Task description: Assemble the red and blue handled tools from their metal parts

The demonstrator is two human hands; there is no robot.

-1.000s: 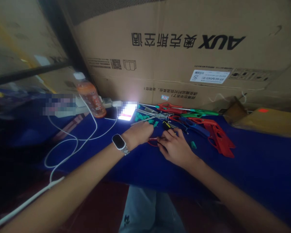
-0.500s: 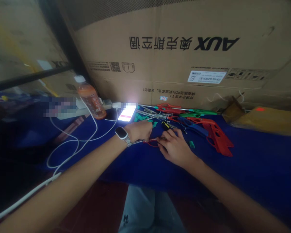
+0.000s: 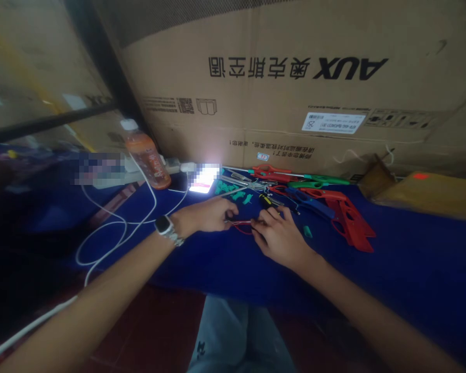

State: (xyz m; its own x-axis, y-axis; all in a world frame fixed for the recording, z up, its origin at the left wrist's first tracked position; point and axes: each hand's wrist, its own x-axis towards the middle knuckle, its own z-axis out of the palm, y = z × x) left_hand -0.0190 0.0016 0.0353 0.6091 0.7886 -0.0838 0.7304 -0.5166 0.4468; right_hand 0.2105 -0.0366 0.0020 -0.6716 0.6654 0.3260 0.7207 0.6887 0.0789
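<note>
A thin rod (image 3: 241, 222) spans the gap between my two hands, with a red wire (image 3: 241, 229) looping just under it. My left hand (image 3: 213, 213), a watch on its wrist, is closed with thumb and finger pinched on the rod's left end. My right hand (image 3: 279, 233) has its fingers curled round the other end; what lies inside them is hidden. Just beyond the right fingers is a yellow-and-black screwdriver handle (image 3: 264, 201). Small green plastic pieces (image 3: 233, 191) lie beyond my left hand, and a single green piece (image 3: 307, 231) rests right of my right hand.
Lighter-like tools in red (image 3: 272, 172) and green (image 3: 314, 182) lie at the back, with a blue casing (image 3: 314, 204) and red casings (image 3: 351, 223) to the right. A lit phone (image 3: 204, 181), a drink bottle (image 3: 149, 160), white cables (image 3: 116, 224) and a large carton (image 3: 256, 114) surround the blue tabletop.
My left hand has shifted left and turned, so its pinched thumb and finger now show. The watch moved left with it. My right hand has stayed nearly still.
</note>
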